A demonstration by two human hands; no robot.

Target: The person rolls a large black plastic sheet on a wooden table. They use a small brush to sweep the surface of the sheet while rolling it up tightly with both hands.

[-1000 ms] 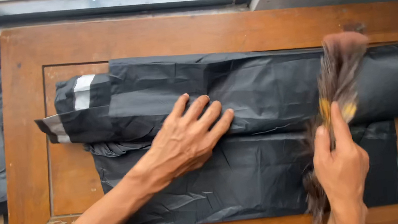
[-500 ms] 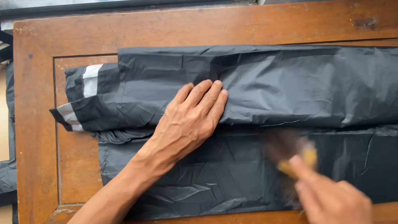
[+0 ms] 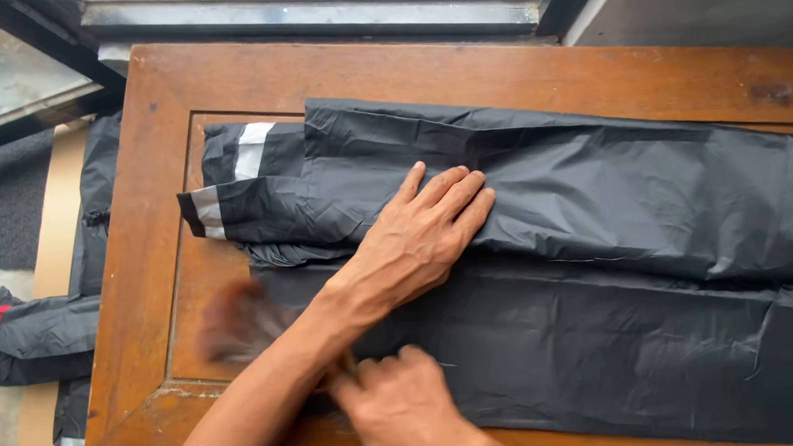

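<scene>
Two hands were busy on the worktop (image 3: 157, 162). The left hand (image 3: 423, 235) lay flat with fingers spread, pressing down on the black raincoat (image 3: 617, 216) near the middle of the wooden top. The right hand (image 3: 405, 414), at about six o'clock, was closed around a small brush (image 3: 237, 323), whose blurry bristles pointed toward nine o'clock. The raincoat stretched from nine o'clock across to three o'clock, folded long. It looked thin, soft and slippery, and probably light. Holding it flat with a palm, or gripping a folded edge, seemed best. More black bundles (image 3: 32, 333) lay on the floor at nine o'clock.
</scene>
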